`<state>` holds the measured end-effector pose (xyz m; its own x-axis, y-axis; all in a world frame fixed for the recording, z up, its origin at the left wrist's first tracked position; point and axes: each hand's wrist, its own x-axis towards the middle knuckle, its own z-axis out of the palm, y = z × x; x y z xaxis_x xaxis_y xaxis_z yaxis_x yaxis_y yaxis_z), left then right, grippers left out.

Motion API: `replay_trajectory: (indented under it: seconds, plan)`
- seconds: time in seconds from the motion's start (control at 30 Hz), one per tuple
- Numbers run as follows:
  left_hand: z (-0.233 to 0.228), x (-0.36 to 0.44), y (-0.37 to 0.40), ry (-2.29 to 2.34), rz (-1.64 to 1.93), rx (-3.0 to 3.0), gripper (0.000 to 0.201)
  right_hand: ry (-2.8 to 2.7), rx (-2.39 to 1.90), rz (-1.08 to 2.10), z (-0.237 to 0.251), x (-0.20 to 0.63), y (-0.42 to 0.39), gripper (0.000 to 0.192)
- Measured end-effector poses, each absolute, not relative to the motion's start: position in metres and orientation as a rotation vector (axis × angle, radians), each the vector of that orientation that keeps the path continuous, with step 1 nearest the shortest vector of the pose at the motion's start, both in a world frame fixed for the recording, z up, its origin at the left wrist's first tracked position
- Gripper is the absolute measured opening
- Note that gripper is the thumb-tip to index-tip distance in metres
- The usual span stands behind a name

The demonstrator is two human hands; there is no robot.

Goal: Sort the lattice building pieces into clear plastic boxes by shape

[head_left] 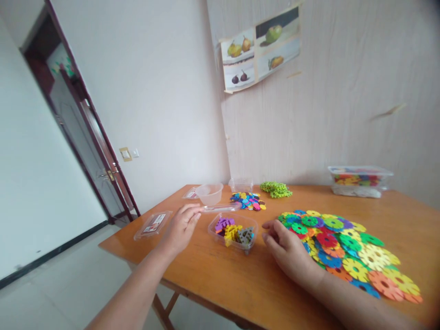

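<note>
The right hand (288, 250) lay flat with loose fingers, holding nothing, between the small clear tray (233, 231) and the flat pile of coloured discs (347, 252). The left hand (180, 227) rested open beside the tray, its fingertips touching a clear lid (220, 208), perhaps to steady it. Farther stood a bowl (209, 194).

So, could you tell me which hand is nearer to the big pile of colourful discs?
Right. The right hand rests at the pile of colourful discs; the left hand lies beyond the clear tray.
</note>
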<state>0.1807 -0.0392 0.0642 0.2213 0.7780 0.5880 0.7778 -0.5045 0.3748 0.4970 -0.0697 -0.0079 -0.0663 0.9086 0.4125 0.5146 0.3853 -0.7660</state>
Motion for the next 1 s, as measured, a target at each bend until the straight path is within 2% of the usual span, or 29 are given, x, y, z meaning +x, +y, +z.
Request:
replay_trajectory:
  seconds: [0.2,0.4,0.53,0.67,0.83,1.0]
  plan:
    - [0.048,0.203,-0.037,1.39,1.069,2.494,0.034,-1.744,-1.229,0.43,-0.011,0.499,-0.067,0.038]
    - [0.035,0.203,-0.04,1.357,1.011,2.437,0.034,-1.784,-1.256,0.409,-0.012,0.499,-0.067,0.039]
    - [0.031,0.201,-0.038,1.393,1.147,2.313,0.03,-1.796,-1.271,0.4,-0.014,0.498,-0.066,0.04]
    - [0.024,0.204,-0.029,1.508,1.344,1.946,0.034,-1.871,-1.239,0.322,-0.01,0.496,-0.068,0.045]
    - [0.013,0.213,-0.023,1.451,1.367,1.637,0.044,-2.071,-1.163,0.221,-0.005,0.493,-0.076,0.063]
    - [0.008,0.218,-0.027,1.411,1.338,1.605,0.043,-2.153,-1.184,0.214,-0.002,0.492,-0.079,0.061]
